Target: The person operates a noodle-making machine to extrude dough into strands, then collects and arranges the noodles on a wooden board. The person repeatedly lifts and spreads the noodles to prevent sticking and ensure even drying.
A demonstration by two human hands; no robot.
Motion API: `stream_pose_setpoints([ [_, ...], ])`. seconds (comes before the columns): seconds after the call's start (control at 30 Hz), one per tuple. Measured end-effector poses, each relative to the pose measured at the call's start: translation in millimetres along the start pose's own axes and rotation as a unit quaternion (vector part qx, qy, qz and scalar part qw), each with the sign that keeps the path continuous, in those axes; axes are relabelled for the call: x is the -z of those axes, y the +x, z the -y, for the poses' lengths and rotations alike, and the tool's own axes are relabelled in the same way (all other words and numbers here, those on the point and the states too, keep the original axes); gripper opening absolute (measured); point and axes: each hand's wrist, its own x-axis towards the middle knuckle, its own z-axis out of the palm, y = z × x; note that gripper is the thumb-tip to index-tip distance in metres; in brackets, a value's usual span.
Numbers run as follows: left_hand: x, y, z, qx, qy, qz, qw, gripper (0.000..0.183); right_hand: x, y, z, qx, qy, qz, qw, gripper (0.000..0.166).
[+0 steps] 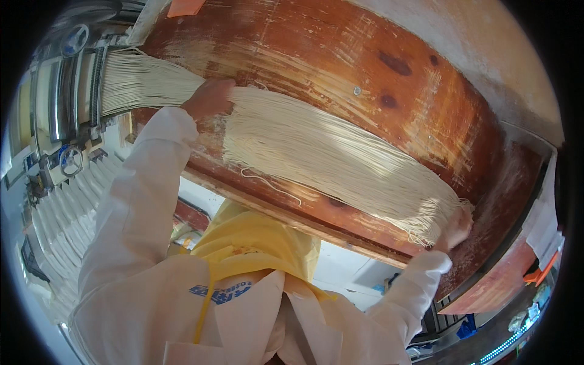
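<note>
A wide sheet of pale noodle strands (328, 146) lies lengthwise on a worn, flour-dusted wooden worktop (292, 41). At its left part, my left hand (211, 98) is closed around the gathered strands that run from the rollers of a noodle machine (68, 96). My right hand (456, 226) is at the far right end of the noodles, against their bunched ends; its fingers are partly hidden, so its grip is unclear. A few loose strands (273, 185) curl near the worktop's front edge.
Handwheels (71, 159) stick out from the machine at the left. A raised wooden rim (292, 223) runs along the worktop's near side. Behind the worktop rises a wall (511, 59). An orange piece (185, 7) lies at the top left. White pleated material (68, 219) hangs below the machine.
</note>
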Motion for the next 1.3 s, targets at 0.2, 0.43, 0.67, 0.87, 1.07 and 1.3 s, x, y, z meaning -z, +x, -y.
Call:
stream_pose_setpoints([
  [0.2,33,-11,-4,-0.050,-0.122,0.053,0.990,0.043,-68,31,401,-0.019,0.394,0.153,0.906,0.052],
  [0.43,55,-50,-32,-0.088,-0.170,0.133,0.972,0.054,-67,46,629,0.178,0.255,0.456,0.834,0.071],
  [0.67,-5,-56,-8,-0.080,-0.228,0.102,0.965,0.037,-72,36,636,0.240,0.138,0.372,0.886,0.065],
  [0.87,21,-77,-22,-0.086,-0.377,0.283,0.878,0.022,-130,40,631,0.253,0.036,0.301,0.919,0.029],
  [1.07,54,-124,-32,-0.092,-0.612,0.239,0.748,0.015,-129,41,645,-0.003,0.412,0.389,0.824,0.037],
  [1.3,61,-132,-14,-0.021,-0.695,0.145,0.704,0.013,-36,-19,665,0.109,0.523,0.432,0.727,0.049],
])
